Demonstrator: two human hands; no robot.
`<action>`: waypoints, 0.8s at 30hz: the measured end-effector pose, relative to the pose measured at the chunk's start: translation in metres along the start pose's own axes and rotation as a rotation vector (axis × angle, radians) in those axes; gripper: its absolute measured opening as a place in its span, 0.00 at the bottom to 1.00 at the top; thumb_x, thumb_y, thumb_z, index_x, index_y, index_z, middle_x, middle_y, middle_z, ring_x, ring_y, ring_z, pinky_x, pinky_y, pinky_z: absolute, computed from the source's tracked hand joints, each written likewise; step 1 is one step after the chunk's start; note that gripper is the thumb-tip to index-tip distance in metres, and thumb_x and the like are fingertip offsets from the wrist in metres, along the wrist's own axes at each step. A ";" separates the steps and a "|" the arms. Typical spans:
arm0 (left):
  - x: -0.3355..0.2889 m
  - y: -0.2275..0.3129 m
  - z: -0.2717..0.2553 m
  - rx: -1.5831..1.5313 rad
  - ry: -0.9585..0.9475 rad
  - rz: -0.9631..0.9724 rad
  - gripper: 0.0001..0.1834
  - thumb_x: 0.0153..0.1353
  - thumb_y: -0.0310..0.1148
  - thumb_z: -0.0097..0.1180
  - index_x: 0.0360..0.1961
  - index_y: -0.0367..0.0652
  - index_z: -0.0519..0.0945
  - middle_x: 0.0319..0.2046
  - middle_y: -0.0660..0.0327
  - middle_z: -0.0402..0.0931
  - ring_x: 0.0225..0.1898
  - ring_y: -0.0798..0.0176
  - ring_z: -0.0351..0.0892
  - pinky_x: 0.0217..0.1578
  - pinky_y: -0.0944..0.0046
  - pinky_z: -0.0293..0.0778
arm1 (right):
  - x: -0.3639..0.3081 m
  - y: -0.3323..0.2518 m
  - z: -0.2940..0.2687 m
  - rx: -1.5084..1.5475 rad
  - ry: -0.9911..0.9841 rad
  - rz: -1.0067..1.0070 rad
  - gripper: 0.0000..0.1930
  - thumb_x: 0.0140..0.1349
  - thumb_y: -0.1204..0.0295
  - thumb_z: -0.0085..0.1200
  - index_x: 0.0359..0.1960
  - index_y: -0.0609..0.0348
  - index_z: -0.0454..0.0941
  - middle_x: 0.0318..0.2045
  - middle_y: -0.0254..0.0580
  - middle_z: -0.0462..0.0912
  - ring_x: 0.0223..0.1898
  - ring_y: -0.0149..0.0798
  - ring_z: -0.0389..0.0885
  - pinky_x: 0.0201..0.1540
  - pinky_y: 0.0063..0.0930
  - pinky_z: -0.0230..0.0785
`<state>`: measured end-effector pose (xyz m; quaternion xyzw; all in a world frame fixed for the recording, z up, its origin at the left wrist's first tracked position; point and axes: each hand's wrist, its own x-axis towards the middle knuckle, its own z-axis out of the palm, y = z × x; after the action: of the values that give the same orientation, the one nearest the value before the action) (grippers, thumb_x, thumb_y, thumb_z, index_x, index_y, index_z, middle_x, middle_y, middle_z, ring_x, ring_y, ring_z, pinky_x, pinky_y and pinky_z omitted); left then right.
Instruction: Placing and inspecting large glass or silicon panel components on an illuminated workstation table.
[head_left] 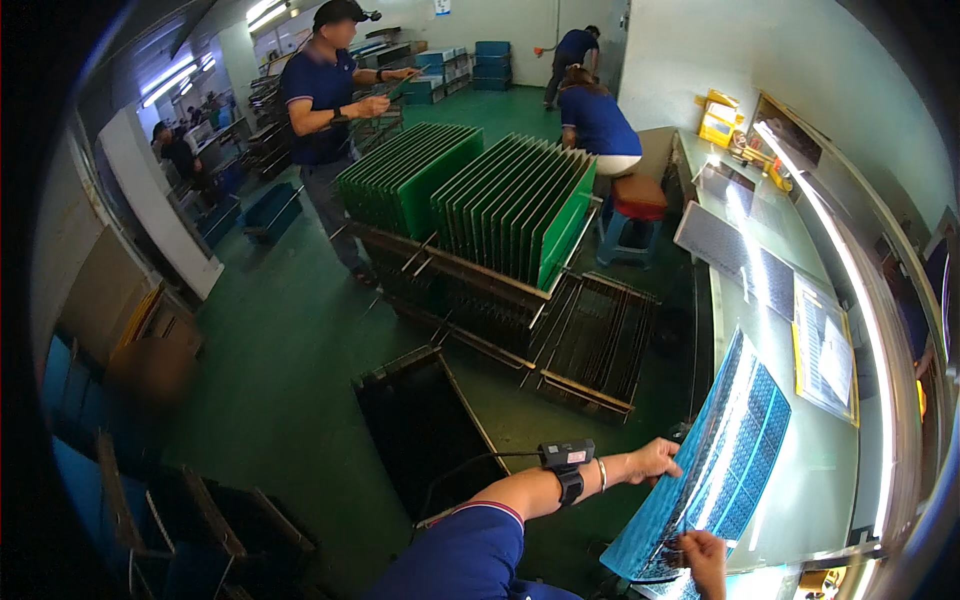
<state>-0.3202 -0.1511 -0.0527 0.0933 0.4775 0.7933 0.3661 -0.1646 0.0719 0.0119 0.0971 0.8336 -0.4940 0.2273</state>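
Observation:
A glossy blue circuit board panel [745,425] with a fine grid pattern is held up at a tilt by the lit bench on the right. Closed on its left edge is my left hand [655,460], whose wrist carries a small black device on a strap and a bangle. My right hand [705,562] grips the lower edge, fingers bent over it. Beneath and beyond the panel lies the glass-like bench top [815,490]. On the bench farther up are a patterned grey panel [735,250] and a yellow-edged sheet [825,350] with white paper on it.
Green panels [515,210] stand upright in a metal rack cart [450,262] ahead. A wire rack [600,340] and a black tray [425,425] lie on the floor. One co-worker [325,100] stands left of the cart; another sits beyond it, near a red-topped stool [640,197].

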 end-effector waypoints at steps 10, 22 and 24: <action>-0.197 0.057 -0.048 0.193 0.497 0.408 0.11 0.51 0.22 0.58 0.37 0.32 0.79 0.30 0.58 0.80 0.30 0.69 0.79 0.32 0.69 0.76 | -0.041 0.236 -0.267 0.404 0.474 -0.139 0.10 0.64 0.68 0.52 0.44 0.59 0.74 0.27 0.35 0.80 0.22 0.25 0.76 0.21 0.18 0.71; -0.443 0.005 -0.031 0.702 1.569 0.598 0.12 0.58 0.18 0.50 0.42 0.34 0.79 0.26 0.70 0.76 0.20 0.83 0.62 0.19 0.78 0.58 | -0.077 0.263 -0.219 0.416 0.797 0.125 0.14 0.63 0.64 0.54 0.47 0.57 0.74 0.37 0.40 0.81 0.30 0.34 0.80 0.28 0.20 0.74; -0.443 -0.022 -0.059 0.664 1.648 0.640 0.12 0.56 0.17 0.50 0.42 0.34 0.79 0.24 0.72 0.75 0.19 0.83 0.61 0.19 0.78 0.56 | -0.073 0.269 -0.224 0.414 0.829 0.118 0.12 0.65 0.65 0.51 0.47 0.54 0.74 0.37 0.39 0.80 0.28 0.35 0.81 0.26 0.22 0.75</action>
<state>-0.0220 -0.4823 -0.0123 -0.2708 0.7391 0.4956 -0.3672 -0.0601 0.4031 -0.0721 0.3768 0.7311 -0.5557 -0.1215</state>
